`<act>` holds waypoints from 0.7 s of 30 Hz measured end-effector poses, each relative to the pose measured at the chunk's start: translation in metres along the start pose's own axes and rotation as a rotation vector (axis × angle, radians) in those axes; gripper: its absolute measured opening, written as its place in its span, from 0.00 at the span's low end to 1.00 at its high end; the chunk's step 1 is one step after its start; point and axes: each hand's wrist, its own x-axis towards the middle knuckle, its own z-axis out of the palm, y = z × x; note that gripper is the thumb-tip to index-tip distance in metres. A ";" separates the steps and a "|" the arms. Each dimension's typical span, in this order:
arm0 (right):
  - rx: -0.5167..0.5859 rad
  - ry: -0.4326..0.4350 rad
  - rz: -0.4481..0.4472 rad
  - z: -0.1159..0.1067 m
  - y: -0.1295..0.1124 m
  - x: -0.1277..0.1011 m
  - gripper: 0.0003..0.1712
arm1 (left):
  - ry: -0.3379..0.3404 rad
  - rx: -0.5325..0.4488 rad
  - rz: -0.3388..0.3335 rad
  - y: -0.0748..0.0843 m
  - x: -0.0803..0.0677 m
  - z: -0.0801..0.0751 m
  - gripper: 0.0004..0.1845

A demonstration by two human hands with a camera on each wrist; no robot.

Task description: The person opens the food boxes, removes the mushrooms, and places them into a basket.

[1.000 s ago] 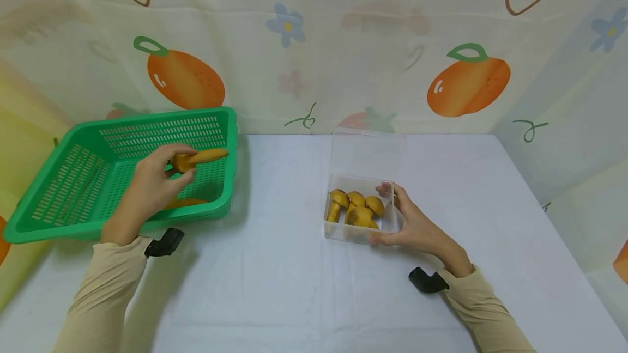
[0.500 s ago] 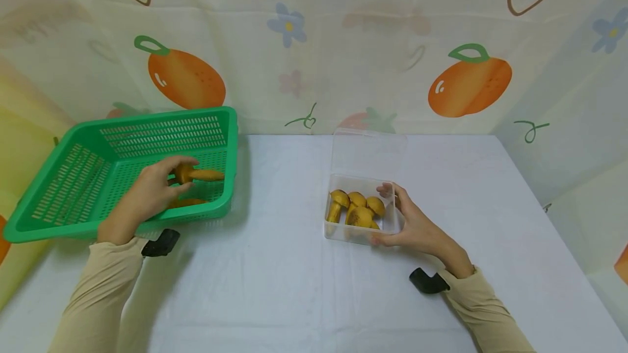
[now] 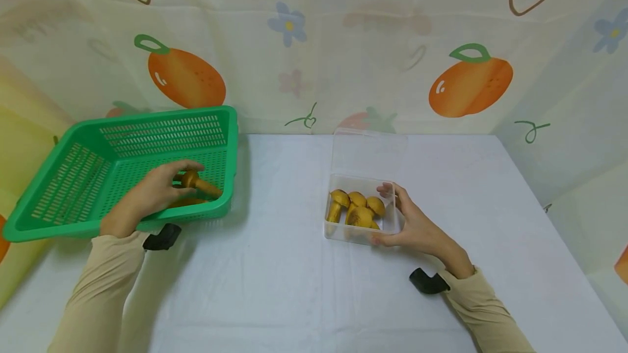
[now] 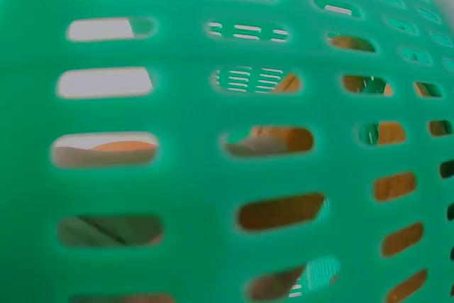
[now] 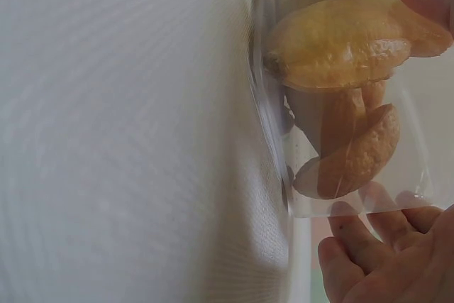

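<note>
While our left hand [image 3: 157, 192] grips a mushroom [image 3: 196, 183] inside the green basket [image 3: 73, 178] at the desk's left edge, our right hand [image 3: 414, 225] clasps the clear box [image 3: 360, 233].

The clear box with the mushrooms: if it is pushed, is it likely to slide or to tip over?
The clear box probably slides rather than tips: it looks low and wide, with mushrooms lying at its bottom. Its thin walls suggest it is light, so it may shift easily; the right hand holds its side. The open lid might wobble.
</note>
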 end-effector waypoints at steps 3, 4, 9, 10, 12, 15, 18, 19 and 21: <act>0.013 -0.005 0.003 0.001 -0.001 -0.001 0.63 | -0.047 -0.010 -0.008 -0.001 0.001 -0.001 0.24; 0.016 -0.006 0.003 0.001 -0.001 -0.001 0.63 | -0.055 -0.009 -0.012 -0.001 0.001 -0.001 0.24; 0.021 -0.009 -0.003 0.001 -0.002 -0.001 0.63 | -0.042 0.002 -0.028 -0.002 0.000 -0.001 0.24; 0.020 -0.008 -0.004 0.001 -0.001 0.000 0.62 | -0.031 0.002 -0.032 -0.002 0.000 -0.001 0.23; 0.017 -0.007 -0.004 0.001 -0.001 0.000 0.62 | -0.011 -0.005 -0.036 0.000 -0.001 -0.001 0.23; 0.014 -0.007 -0.006 0.001 0.000 0.000 0.63 | 0.010 -0.016 -0.046 0.004 -0.002 -0.002 0.23; 0.011 -0.008 -0.006 0.000 0.001 0.000 0.63 | 0.033 -0.028 -0.041 0.009 -0.004 -0.002 0.23; 0.010 -0.007 -0.006 0.000 0.001 0.000 0.63 | 0.039 -0.032 -0.042 0.011 -0.004 -0.002 0.23; 0.007 -0.008 -0.004 0.000 0.000 0.000 0.63 | 0.061 -0.031 -0.029 0.015 -0.004 -0.001 0.24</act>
